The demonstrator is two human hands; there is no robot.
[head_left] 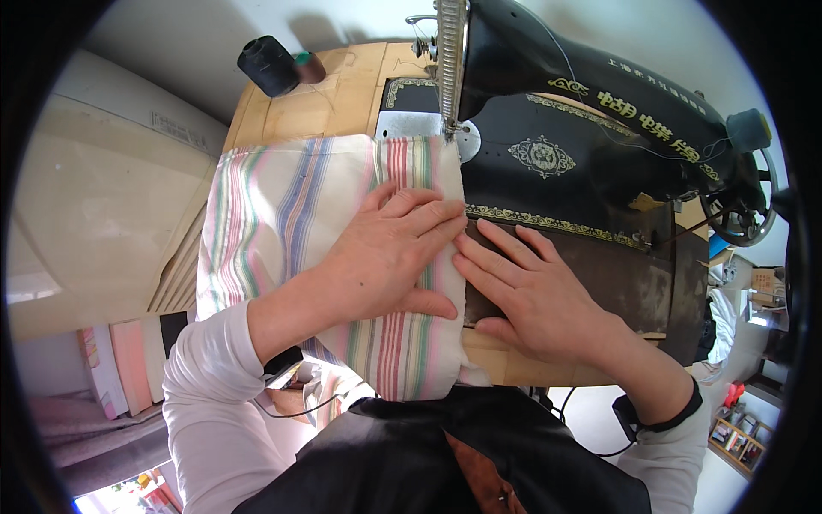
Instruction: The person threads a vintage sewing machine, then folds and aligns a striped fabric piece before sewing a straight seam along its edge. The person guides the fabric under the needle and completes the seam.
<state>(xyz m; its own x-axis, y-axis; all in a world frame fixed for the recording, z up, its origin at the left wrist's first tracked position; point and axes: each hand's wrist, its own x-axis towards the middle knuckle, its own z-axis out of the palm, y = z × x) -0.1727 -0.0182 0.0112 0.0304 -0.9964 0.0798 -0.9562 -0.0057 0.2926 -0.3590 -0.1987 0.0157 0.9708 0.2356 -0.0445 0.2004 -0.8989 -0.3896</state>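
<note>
A cream cloth with coloured stripes (342,180) lies across the left part of the sewing table and hangs over its front edge. Its far right corner sits at the needle and presser foot of a black sewing machine (591,86) with gold ornament. My left hand (385,248) rests flat on the cloth, fingers stretched toward its right edge. Just right of that edge, my right hand (531,291) lies with fingers extended over the dark front of the machine bed, its fingertips at the cloth's border. Neither hand grips anything.
A black thread cone (267,66) and a small brown spool (309,68) stand at the table's back left. A grey-blue spool (748,130) sits on the machine near the handwheel (743,210). A large cream-coloured appliance (103,197) borders the table on the left.
</note>
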